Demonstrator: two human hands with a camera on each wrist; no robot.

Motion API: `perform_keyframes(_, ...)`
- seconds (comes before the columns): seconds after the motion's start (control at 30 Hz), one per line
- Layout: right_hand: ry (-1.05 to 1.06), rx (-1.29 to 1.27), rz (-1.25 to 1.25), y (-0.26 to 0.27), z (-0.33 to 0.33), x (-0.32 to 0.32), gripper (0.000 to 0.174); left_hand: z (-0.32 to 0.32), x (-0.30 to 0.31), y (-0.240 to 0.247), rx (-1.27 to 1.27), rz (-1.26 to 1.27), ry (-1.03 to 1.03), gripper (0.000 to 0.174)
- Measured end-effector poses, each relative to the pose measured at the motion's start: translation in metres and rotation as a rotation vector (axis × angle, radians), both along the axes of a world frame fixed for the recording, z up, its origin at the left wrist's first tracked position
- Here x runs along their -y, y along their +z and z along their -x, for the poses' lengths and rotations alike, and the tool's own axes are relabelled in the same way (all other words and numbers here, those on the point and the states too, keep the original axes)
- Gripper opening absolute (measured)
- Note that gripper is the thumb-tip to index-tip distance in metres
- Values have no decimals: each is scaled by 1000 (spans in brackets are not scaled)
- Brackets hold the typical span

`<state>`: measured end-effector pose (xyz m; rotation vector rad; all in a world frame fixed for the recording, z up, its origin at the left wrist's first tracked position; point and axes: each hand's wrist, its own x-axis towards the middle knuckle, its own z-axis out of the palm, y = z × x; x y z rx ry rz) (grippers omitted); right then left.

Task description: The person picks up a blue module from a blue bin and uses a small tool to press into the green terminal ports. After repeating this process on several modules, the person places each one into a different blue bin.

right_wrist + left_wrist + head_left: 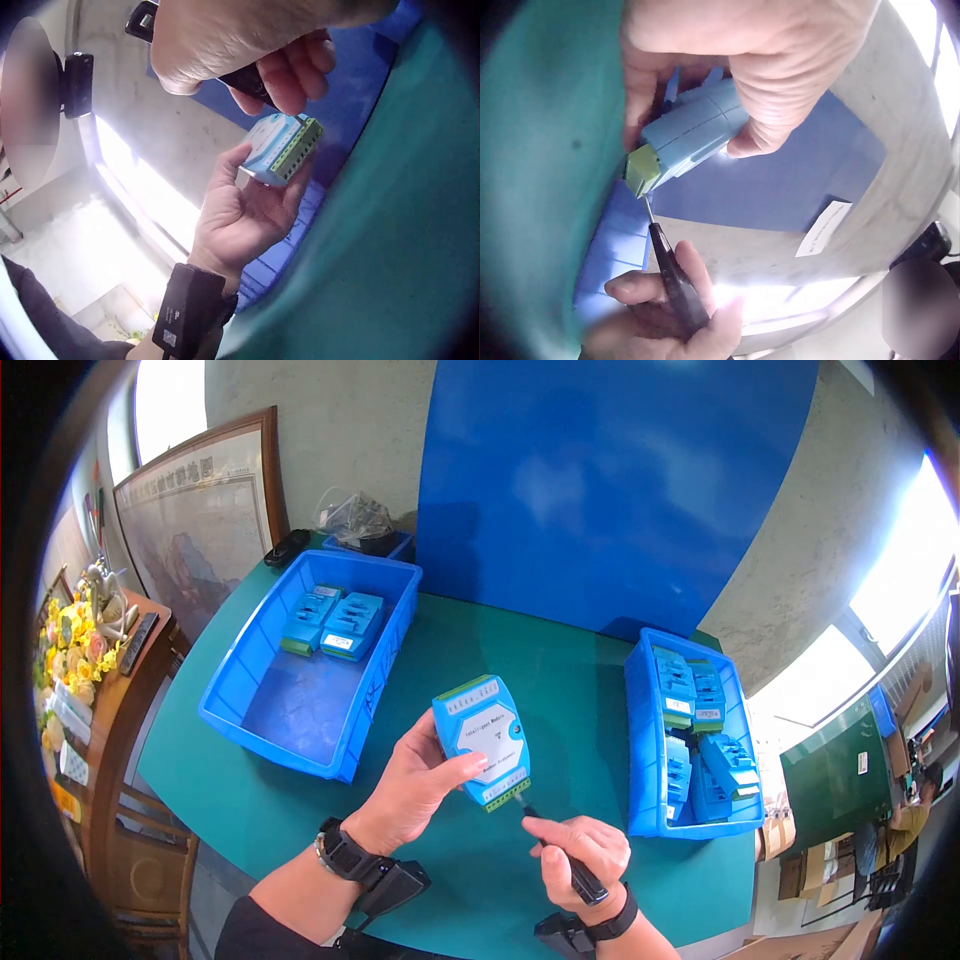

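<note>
My left hand grips a blue electronic module with a white label, its thumb pressed on the front face. Green terminal blocks with a row of openings line the module's end. My right hand holds a screwdriver with a black handle. Its thin metal shaft points at the lower green terminal block, the tip right at the block's edge in the left wrist view. The module is held up over the green table, tilted toward the screwdriver.
A blue bin at the left holds a few modules at its far end. At the right, another blue bin contains several more modules. Behind the green table stands a large blue panel. A small tray with a plastic bag sits at the back.
</note>
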<state>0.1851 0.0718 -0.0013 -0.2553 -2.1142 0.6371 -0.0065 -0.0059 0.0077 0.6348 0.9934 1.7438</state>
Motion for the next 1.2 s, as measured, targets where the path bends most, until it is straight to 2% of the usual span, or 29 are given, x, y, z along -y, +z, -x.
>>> perform_keyframes(0.07, 60, -33, 18, 0, 3, 5, 16, -1, 0, -2, -5, -11, 8, 45)
perform_keyframes(0.17, 69, 28, -76, -2, 4, 9, 25, -2, -1, -4, -23, -22, 14, 45)
perform_keyframes(0.37, 144, 15, 96, -1, 4, 8, 29, -2, -1, -2, -16, 3, 14, 46)
perform_keyframes(0.5, 51, -67, 80, 7, -1, 9, 34, -1, 0, 2, 7, 29, 1, 45)
perform_keyframes(0.93, 84, 15, 44, 0, 3, 7, 31, -1, 0, -1, -13, 23, -3, 45)
perform_keyframes(1.03, 129, -19, 105, -2, 2, 7, 17, -2, 0, 1, -4, 28, 1, 45)
perform_keyframes(1.13, 110, -12, 124, -2, 3, 7, 17, -2, 0, 2, -17, 27, -3, 46)
perform_keyframes(1.2, 88, -21, 105, 0, 2, 7, 23, -2, 0, 1, -12, 18, -9, 47)
